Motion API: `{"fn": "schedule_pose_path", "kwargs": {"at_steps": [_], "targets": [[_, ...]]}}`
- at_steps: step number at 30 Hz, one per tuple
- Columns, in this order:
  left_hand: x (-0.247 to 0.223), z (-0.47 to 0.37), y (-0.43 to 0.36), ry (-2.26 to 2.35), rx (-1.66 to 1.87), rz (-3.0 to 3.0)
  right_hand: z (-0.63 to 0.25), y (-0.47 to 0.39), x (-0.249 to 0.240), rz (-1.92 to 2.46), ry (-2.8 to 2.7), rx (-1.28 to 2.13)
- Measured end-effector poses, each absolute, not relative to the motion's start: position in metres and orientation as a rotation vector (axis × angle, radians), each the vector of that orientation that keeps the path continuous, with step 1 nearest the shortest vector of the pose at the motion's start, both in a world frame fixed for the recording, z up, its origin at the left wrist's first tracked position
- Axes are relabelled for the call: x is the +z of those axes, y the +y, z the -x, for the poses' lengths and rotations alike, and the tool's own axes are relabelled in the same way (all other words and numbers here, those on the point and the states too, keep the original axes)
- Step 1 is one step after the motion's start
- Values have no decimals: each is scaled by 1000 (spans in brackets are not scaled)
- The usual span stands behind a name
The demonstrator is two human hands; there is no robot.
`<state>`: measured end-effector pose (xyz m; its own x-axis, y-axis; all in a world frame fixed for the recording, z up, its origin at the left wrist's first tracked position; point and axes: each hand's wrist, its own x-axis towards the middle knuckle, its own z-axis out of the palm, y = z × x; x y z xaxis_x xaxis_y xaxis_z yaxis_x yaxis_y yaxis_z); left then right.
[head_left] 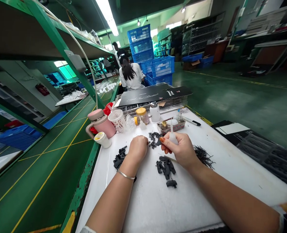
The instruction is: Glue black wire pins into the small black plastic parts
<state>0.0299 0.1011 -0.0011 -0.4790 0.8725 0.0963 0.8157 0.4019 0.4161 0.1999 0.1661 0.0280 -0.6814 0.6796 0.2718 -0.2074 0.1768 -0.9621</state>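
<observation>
My right hand [182, 149] is wrapped round a small white squeeze bottle [173, 138] with a thin upright nozzle. A black plastic part [159, 141] shows at its thumb and fingertips. My left hand [138, 149] is closed, knuckles up, beside a heap of tiny black pieces [153, 137]; whatever its fingers hold is hidden. Larger black molded parts [167, 166] lie in a pile below my right hand, with a single black part [171, 183] nearer me. Another pile of black parts [119, 158] sits left of my left wrist. Thin black rods [203, 156] are heaped beyond my right wrist.
A pink mug [102, 123], a paper cup [117, 119], a yellow-lidded jar [143, 116], a white bottle [154, 112] and a small box [171, 125] line the back of the white table [153, 207]. A green conveyor [61, 155] runs along the left. A person [131, 76] sits ahead beside blue crates [161, 68].
</observation>
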Motion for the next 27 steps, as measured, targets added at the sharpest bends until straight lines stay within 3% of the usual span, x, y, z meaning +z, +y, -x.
{"fn": "schedule_pose_path", "kwargs": {"at_steps": [7, 14, 27], "targets": [[14, -28, 86, 2310, 899, -1369, -199, 165, 31, 455, -1814, 1597], [28, -44, 45, 1527, 1639, -655, -201, 157, 27, 400, -1991, 1565], [19, -58, 34, 1210, 1710, -487, -200, 147, 27, 292, -2164, 1560]]}}
